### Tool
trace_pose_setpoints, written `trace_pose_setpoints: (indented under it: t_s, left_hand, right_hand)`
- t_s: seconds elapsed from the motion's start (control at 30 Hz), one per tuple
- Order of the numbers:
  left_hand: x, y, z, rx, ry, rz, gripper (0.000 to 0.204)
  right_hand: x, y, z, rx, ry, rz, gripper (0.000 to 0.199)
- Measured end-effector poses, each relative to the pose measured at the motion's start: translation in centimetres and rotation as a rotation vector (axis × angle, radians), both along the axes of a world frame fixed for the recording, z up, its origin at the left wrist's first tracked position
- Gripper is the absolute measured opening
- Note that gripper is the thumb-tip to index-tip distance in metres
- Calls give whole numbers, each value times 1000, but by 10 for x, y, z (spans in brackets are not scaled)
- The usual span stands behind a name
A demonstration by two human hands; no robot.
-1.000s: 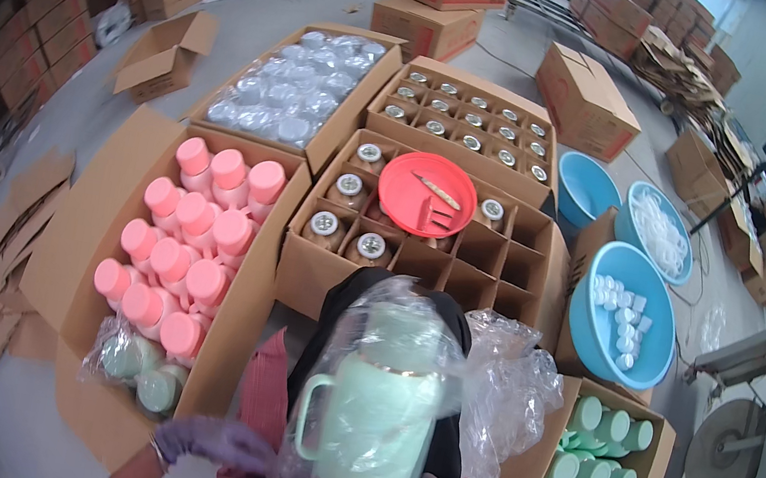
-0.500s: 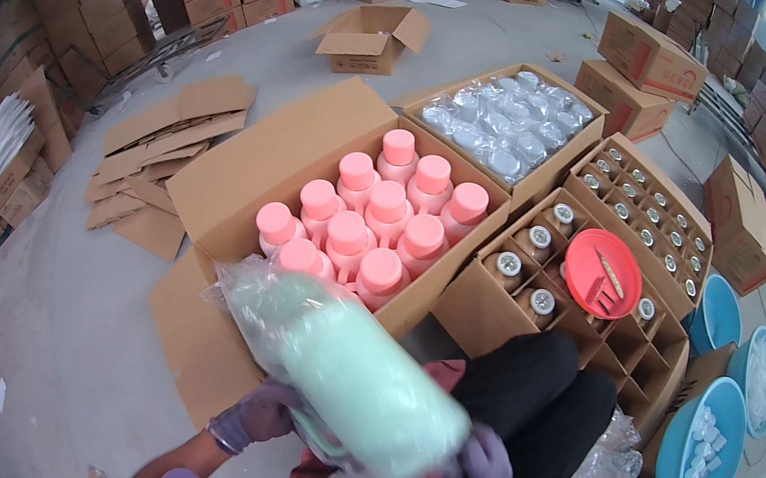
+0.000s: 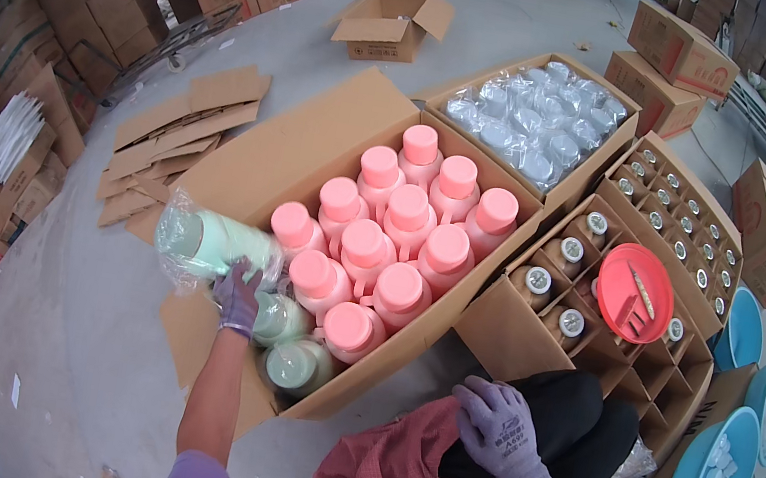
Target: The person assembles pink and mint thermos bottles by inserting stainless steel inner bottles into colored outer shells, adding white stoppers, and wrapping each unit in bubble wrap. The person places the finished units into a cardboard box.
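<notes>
At the left end of the big carton [image 3: 426, 347], a bagged green bottle [image 3: 230, 242] lies on its side, slanted, clear plastic bunched around it. Left hand [image 3: 237, 298], purple-gloved, is on its near side, fingers seemingly curled against the bag; grip partly hidden. Change: half a second ago both hands had the bottle over the lap; now it's over at the carton's end and only the left is on it. Right hand [image 3: 502, 433] has come off, holds nothing, rests loosely curled, palm down, on the dark-trousered knee [image 3: 573, 408]. Judgement: the bottle has been carried across but isn't standing with the others; left arm is handling it alone. Can't tell if rim or flap bears any weight. Edges: pink bottles [image 3: 367, 243] packed close on the right, two green bottles [image 3: 290, 343] just nearer the person, tall far flap [image 3: 303, 140] raised behind. Tight toward the carton, so bag could snag on neighbouring caps or the cardboard edge. More room leftward, over the grey floor [image 3: 76, 319], with flat cardboard pieces [image 3: 187, 140] farther out. Right side cramped: divided carton [image 3: 513, 340] just past the knees, red tray [image 3: 613, 288] with a knife [image 3: 642, 289] on top.
</notes>
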State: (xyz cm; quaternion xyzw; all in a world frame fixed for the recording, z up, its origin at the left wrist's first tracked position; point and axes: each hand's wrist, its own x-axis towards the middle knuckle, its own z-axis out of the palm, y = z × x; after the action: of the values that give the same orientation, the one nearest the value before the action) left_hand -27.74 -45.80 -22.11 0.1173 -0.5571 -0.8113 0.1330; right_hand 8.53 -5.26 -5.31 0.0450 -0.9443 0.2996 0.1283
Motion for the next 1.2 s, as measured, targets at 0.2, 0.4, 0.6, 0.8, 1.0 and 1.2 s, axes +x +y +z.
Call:
trace_pose_setpoints:
  t_s: [0.2, 0.4, 0.6, 0.8, 1.0, 1.2]
  left_hand:
    - [-25, 76, 37, 11, -99, 89, 31]
    - [-15, 63, -16, -162, -275, -82, 33]
    - [-12, 37, -2, -1539, -169, -694, 25]
    - [-24, 104, -4, -699, -13, -173, 24]
    - [-73, 55, -168, -730, -46, -339, 24]
    - [-51, 93, -61, -406, -469, -456, 16]
  right_hand:
    - [-5, 3, -15, 299, -113, -96, 29]
    - [-3, -2, -13, 309, -155, -65, 30]
    - [-5, -2, -11, 299, -128, -90, 27]
    - [-8, -5, -14, 354, -165, -95, 27]
    - [-8, -3, -12, 342, -178, -118, 27]
    - [-7, -3, -20, 292, -148, -146, 32]
